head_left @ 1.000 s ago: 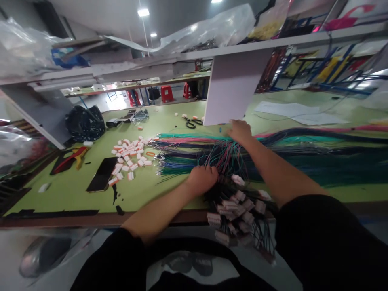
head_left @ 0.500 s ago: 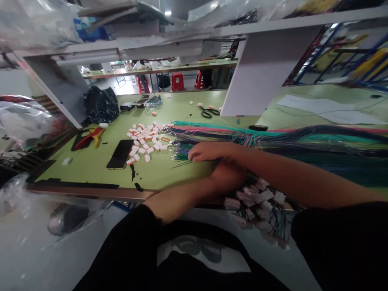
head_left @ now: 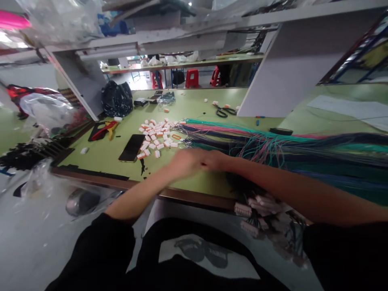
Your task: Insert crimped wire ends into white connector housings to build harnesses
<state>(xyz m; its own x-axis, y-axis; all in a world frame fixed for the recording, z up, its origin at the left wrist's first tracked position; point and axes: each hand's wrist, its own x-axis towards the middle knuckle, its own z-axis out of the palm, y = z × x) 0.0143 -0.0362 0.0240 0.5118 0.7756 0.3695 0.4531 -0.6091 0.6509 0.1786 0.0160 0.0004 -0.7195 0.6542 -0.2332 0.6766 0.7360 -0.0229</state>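
My left hand point(head_left: 186, 162) and my right hand point(head_left: 214, 161) meet over the near part of the green table, just in front of the wire ends. Motion smears the left hand, and its fingers cannot be made out. The right hand is curled closed, and whatever it holds is hidden. Behind the hands, bundles of teal, pink and dark wires point(head_left: 224, 131) run to the right, their stripped ends pointing left. Beside those ends lies a loose pile of white and orange connector housings point(head_left: 157, 131). Below my right forearm, a bunch of wired white connectors point(head_left: 262, 204) hangs over the table edge.
A phone point(head_left: 131, 148) lies left of the housings, with red and yellow pliers point(head_left: 107, 128) farther left. Black scissors point(head_left: 223, 111) and a tape roll point(head_left: 281, 131) lie behind the wires. A black plastic bag point(head_left: 117, 99) stands beneath the shelf point(head_left: 209, 30).
My left hand has moved up and left from beneath my right forearm to meet the right hand. My right hand has drawn away from the wire ends, and the view has shifted left.
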